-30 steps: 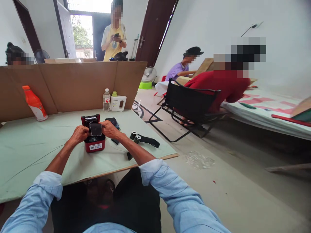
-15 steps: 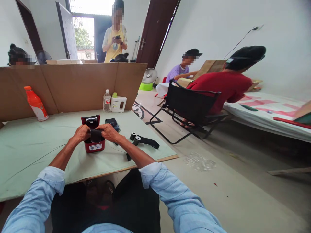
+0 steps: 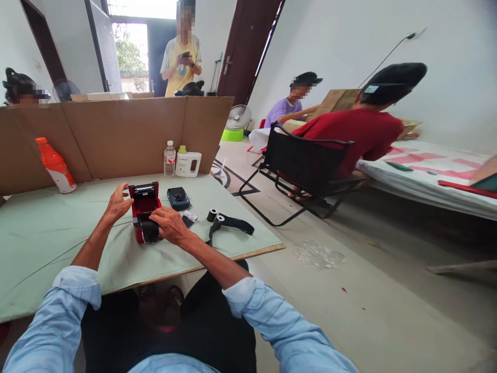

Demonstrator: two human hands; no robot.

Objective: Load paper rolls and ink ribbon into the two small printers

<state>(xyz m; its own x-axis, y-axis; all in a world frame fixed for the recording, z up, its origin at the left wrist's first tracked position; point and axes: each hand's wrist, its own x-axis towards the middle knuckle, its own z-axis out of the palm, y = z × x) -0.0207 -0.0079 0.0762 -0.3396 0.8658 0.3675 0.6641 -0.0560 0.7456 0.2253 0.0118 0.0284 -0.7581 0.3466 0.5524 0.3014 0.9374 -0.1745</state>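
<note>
A small red and black label printer (image 3: 135, 210) stands on the table with its lid (image 3: 143, 189) raised. Beside the lid's left edge is my left hand (image 3: 117, 203), fingers apart, holding nothing. My right hand (image 3: 169, 224) reaches over the printer's right side, its fingers closed on a roll of black paper or film in the compartment. A loose end of the black strip (image 3: 149, 231) hangs over the printer's front. The fingertips of my right hand partly hide the roll.
Right of the printer lie a dark blue handheld device (image 3: 178, 198), a small black-and-white piece (image 3: 189, 218), and small rolls (image 3: 212, 215) with a black strip (image 3: 237, 225). Bottles (image 3: 170, 159) stand before a cardboard screen (image 3: 128, 134). Other people sit and stand beyond.
The black strip, held up between both hands before, now sits in the printer and drapes over its front. My left hand has let go and moved left to the lid.
</note>
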